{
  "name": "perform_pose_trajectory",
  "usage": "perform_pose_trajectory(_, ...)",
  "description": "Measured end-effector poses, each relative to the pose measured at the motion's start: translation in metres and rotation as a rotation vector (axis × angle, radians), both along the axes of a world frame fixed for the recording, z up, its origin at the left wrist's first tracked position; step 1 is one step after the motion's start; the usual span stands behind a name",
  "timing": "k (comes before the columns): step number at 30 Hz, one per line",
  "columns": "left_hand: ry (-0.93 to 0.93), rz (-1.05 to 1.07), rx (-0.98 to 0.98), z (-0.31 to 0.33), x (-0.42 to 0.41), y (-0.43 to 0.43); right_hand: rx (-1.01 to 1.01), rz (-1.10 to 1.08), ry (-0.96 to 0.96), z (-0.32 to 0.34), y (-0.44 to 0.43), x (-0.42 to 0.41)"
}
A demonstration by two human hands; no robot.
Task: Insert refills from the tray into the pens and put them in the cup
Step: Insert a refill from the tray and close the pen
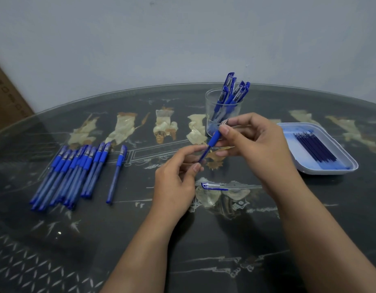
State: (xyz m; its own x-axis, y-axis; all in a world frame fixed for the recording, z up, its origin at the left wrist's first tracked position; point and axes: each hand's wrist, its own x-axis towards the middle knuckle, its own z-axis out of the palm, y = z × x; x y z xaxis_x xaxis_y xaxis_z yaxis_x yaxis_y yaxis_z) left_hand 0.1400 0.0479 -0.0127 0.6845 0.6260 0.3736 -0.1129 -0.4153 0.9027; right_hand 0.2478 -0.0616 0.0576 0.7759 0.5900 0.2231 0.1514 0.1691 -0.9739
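Both hands hold one blue pen (212, 142) above the table's middle, its tip pointing up toward the cup. My left hand (178, 172) pinches the lower barrel, and my right hand (250, 140) grips the blue grip section near the tip. The pen's cap (212, 186) lies on the table just below the hands. A clear cup (222, 115) behind the hands holds several capped blue pens. At the right, a white tray (318, 149) contains several dark blue refills (316, 148). Several blue pens (75, 174) lie in a row at the left.
One pen (117, 173) lies apart from the row, closer to my left hand. The table (119, 240) is dark glass with pale patterns, round-edged, against a grey wall. A cardboard box (5, 96) stands at the far left.
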Motion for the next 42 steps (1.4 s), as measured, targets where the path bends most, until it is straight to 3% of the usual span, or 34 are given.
perform_pose_trajectory(18, 0.013, -0.063, -0.029, 0.001, -0.002, 0.000, -0.014, -0.022, -0.045, -0.001, -0.001, 0.001)
perform_pose_trajectory(24, 0.018, 0.000, -0.046, 0.002, -0.003, 0.000, -0.041, -0.013, 0.041, -0.004, 0.000, 0.001)
perform_pose_trajectory(26, 0.002, 0.028, -0.082, 0.004, -0.003, 0.001, -0.211, -0.028, -0.097, -0.010, -0.006, 0.008)
perform_pose_trajectory(29, 0.008, 0.045, -0.099, 0.008, -0.003, -0.001, -0.734, 0.102, -0.513, -0.021, -0.013, 0.015)
perform_pose_trajectory(32, 0.004, 0.043, -0.103, 0.009, -0.004, -0.002, -0.927, 0.299, -0.658, -0.031, -0.009, 0.010)
perform_pose_trajectory(37, 0.015, 0.030, -0.079, 0.009, -0.005, -0.001, -0.889, 0.271, -0.661, -0.036, -0.004, 0.008)
perform_pose_trajectory(39, 0.029, 0.011, -0.063, 0.008, -0.005, -0.001, -0.783, 0.177, -0.472, -0.031, -0.010, 0.014)
perform_pose_trajectory(42, 0.057, -0.032, -0.033, 0.007, -0.005, -0.002, -0.423, -0.055, -0.223, -0.016, -0.021, 0.022)
